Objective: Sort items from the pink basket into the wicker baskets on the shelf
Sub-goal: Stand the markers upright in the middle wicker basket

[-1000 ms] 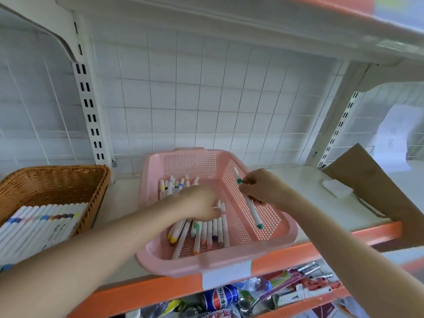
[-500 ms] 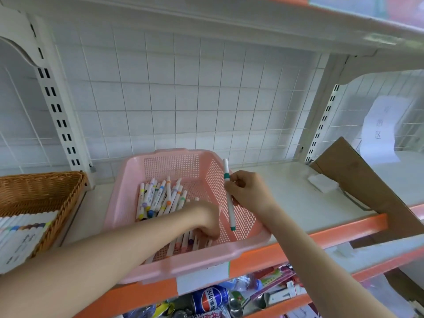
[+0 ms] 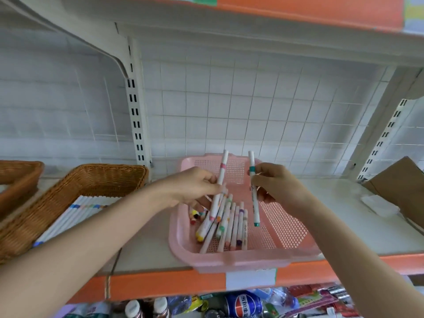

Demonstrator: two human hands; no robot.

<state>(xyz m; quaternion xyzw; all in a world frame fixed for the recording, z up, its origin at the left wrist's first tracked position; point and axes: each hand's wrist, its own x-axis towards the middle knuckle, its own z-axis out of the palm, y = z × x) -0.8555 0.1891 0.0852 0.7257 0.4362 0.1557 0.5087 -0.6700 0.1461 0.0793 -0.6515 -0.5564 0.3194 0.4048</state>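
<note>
Now the left hand (image 3: 195, 187) pinches a pink-banded marker (image 3: 223, 164) and holds it almost upright above the pink basket (image 3: 229, 260). The right hand (image 3: 277, 187) grips a teal-capped marker (image 3: 256, 212) in the same manner, just beside it at three o'clock. Both markers are clear of the loose markers (image 3: 231, 223) that lie on the left half of the basket floor.

I judge the step in hand is carrying these two to the wicker basket (image 3: 98, 177), which stands near the pink one at its nine o'clock. A neat row of white markers (image 3: 75, 210) lies in it. To do it well, each marker should be turned flat, parallel to that row, and laid beside the last one, not dropped across.

The left hand has the short way. The right must pass over the pink rim and the left forearm, so going one after the other seems safer. The upright post (image 3: 135, 111) stands at the wicker basket's back corner, toward one o'clock, and the upper shelf (image 3: 252, 31) hangs above, yet the room over both baskets looks enough. At six o'clock the pink basket's front rim reaches the orange shelf edge (image 3: 160, 285), so a push there is a risk.
</note>
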